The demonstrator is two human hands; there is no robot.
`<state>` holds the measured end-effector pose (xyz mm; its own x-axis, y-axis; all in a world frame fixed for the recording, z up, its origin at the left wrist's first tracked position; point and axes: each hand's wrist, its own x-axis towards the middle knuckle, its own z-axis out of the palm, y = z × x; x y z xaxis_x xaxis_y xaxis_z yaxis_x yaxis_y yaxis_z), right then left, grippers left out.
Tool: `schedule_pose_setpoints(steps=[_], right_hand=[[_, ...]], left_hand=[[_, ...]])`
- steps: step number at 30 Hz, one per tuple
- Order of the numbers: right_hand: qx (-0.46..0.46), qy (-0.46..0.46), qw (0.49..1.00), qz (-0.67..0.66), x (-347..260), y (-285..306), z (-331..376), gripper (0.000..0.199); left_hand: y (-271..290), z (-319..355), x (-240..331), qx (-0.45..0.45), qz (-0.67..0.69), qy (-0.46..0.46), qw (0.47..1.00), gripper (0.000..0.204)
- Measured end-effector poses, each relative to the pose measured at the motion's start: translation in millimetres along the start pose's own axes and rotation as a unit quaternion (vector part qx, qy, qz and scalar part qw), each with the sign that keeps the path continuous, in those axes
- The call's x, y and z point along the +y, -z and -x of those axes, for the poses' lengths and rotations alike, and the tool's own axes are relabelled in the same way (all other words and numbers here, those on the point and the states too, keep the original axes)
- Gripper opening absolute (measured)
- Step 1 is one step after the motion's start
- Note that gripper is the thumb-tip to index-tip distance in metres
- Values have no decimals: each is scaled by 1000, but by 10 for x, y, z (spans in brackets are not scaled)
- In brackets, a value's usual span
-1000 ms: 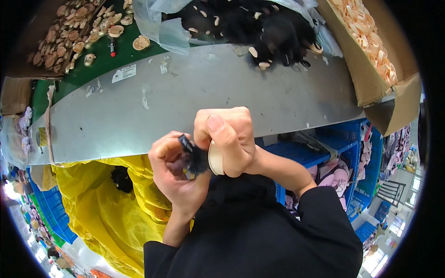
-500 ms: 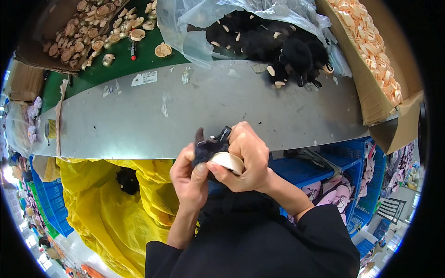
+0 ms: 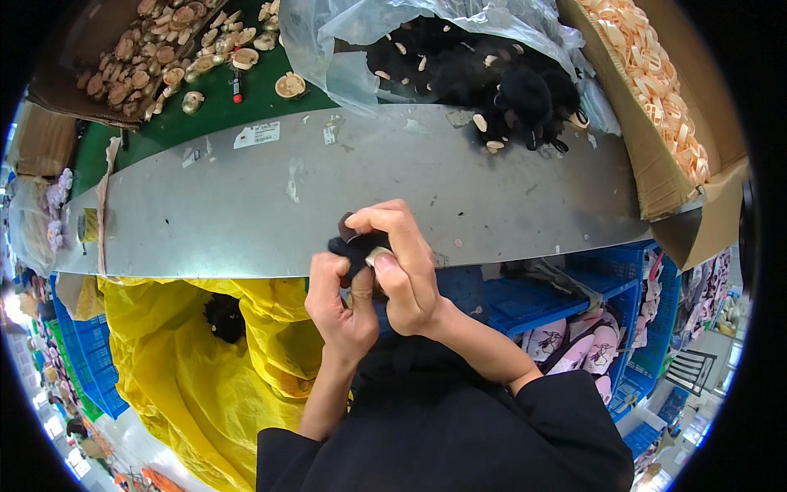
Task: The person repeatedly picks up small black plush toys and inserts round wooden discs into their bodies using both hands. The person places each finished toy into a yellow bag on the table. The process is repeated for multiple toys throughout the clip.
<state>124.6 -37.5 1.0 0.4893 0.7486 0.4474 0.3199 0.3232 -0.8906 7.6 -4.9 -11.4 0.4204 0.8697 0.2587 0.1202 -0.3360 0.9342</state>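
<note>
Just over the table's near edge, both my hands hold a small black plush piece (image 3: 359, 248) with a dark flap sticking up at its far side. My left hand (image 3: 340, 310) pinches the near left side between thumb and curled fingers. My right hand (image 3: 410, 275) is closed round the right side, its fingers bent over the top. A cream plastic part (image 3: 376, 256) shows under the right thumb, set against the plush; most of it is hidden by that hand. Further off, a heap of similar black plush pieces (image 3: 525, 92) with cream parts spills onto the grey metal table (image 3: 246, 213).
A clear plastic bag (image 3: 316, 57) partly wraps the heap. The right-hand cardboard box (image 3: 660, 168) holds many peach plastic parts (image 3: 656, 94). Round tan parts (image 3: 131, 74) and a red-tipped pen (image 3: 237, 88) lie far left. Below are a yellow bag (image 3: 180, 369) and blue crates (image 3: 525, 305).
My right hand has shifted up and over the plush piece, its fingers now curled across the top. The cream part, broadly visible before, is mostly covered. The black tag no longer shows.
</note>
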Motion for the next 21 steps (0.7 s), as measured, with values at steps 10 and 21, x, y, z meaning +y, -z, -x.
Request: schedule_pose_setpoints(steps=[10,21], right_hand=[[56,-128,986,93,128,0,-265,13],[-137,135,954,231,610,-651,-1591,8]], left_hand=[[-62,-88,-91,-41,33,-76,996,15],[1480,253,61,292,-237,73,924,17]])
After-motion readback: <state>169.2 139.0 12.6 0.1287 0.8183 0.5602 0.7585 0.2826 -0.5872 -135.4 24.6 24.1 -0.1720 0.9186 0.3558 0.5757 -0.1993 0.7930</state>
